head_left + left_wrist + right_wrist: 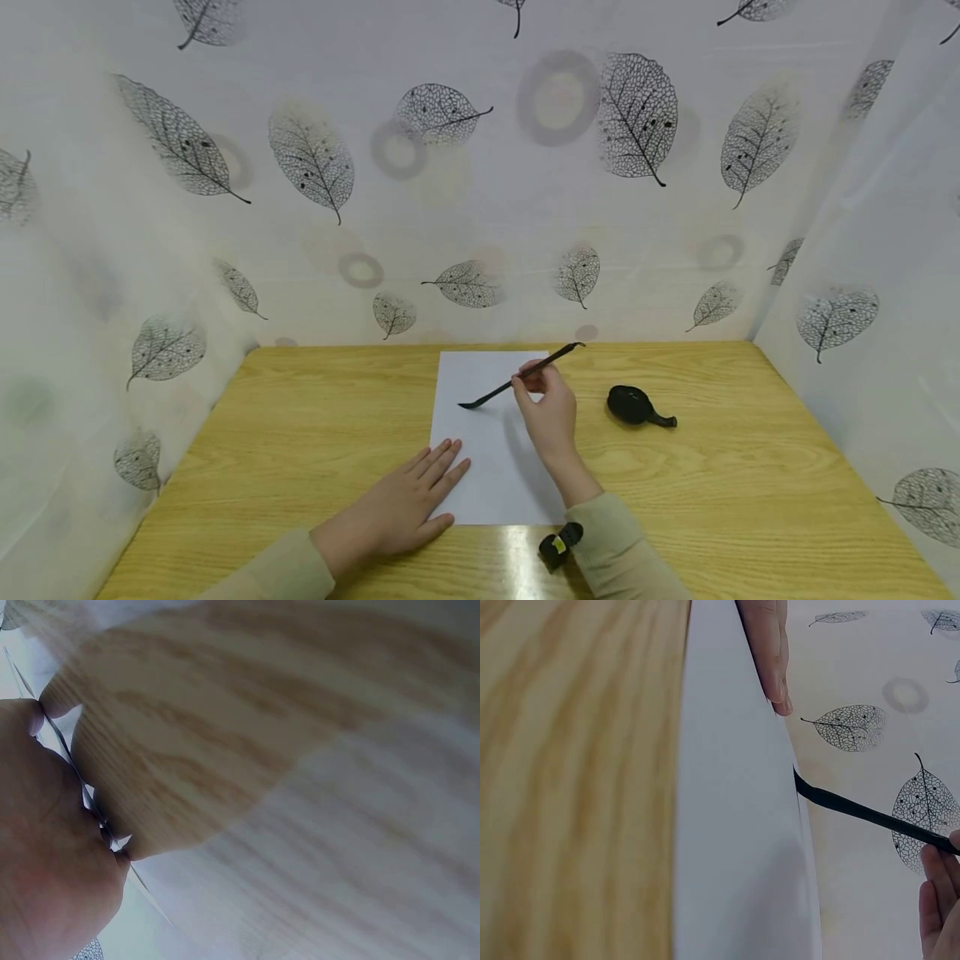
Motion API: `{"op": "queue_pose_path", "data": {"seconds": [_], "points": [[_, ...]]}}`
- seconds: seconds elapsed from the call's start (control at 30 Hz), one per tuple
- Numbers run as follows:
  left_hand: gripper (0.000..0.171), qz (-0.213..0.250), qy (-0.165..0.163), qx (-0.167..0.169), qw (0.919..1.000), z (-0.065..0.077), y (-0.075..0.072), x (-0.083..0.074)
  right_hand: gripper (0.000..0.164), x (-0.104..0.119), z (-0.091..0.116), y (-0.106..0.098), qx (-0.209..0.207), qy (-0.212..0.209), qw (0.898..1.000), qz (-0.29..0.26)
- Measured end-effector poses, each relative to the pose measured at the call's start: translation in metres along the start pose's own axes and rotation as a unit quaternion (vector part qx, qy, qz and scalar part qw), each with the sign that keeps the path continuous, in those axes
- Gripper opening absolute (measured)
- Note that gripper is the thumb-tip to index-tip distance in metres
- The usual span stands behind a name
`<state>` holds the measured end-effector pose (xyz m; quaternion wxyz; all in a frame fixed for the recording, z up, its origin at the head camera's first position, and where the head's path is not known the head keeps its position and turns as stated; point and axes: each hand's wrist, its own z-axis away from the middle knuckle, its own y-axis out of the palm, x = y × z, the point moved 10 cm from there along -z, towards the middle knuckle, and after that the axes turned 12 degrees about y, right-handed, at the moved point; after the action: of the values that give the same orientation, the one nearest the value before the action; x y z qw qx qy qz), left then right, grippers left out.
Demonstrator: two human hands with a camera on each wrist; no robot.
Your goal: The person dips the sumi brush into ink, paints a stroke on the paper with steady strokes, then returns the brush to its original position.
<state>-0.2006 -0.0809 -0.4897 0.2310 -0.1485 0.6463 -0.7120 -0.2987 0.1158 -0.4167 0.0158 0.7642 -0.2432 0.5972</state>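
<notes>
A sheet of white paper (487,492) lies on the wooden table. My left hand (412,504) rests flat on its lower left edge, fingers straight and pointing up the sheet. Over the upper part of the paper, my right hand (551,417) pinches a dark writing brush (495,392) by its handle between thumb and fingers. The brush slants, its black tip pointing left and down, close over the sheet. In the right wrist view the brush (870,814) has its tip right at the paper's (735,787) far edge. The left wrist view shows my left hand (60,847) from the side.
To the right of the paper, a small rounded black object (630,405) with a short stem lies on the wooden table (712,483). By the right cuff is a black device (555,550) with a yellow mark. White leaf-patterned curtains (480,208) enclose the table's back and sides.
</notes>
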Motion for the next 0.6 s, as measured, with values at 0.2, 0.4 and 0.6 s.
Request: {"op": "queue_pose_path", "data": {"seconds": [0.2,0.4,0.6], "points": [[0.071,0.014,0.004,-0.011,0.9998,0.000,0.003,0.002,0.013,0.004,0.000,0.001,0.008,-0.001,0.999,0.035],[0.071,0.017,0.012,-0.029,0.9994,0.000,0.004,0.002,0.013,0.010,0.001,0.002,0.011,-0.019,0.998,0.057],[0.070,0.006,0.011,-0.019,0.9997,0.000,0.000,0.000,0.013,0.013,0.001,0.002,0.012,-0.025,0.998,0.064]]}}
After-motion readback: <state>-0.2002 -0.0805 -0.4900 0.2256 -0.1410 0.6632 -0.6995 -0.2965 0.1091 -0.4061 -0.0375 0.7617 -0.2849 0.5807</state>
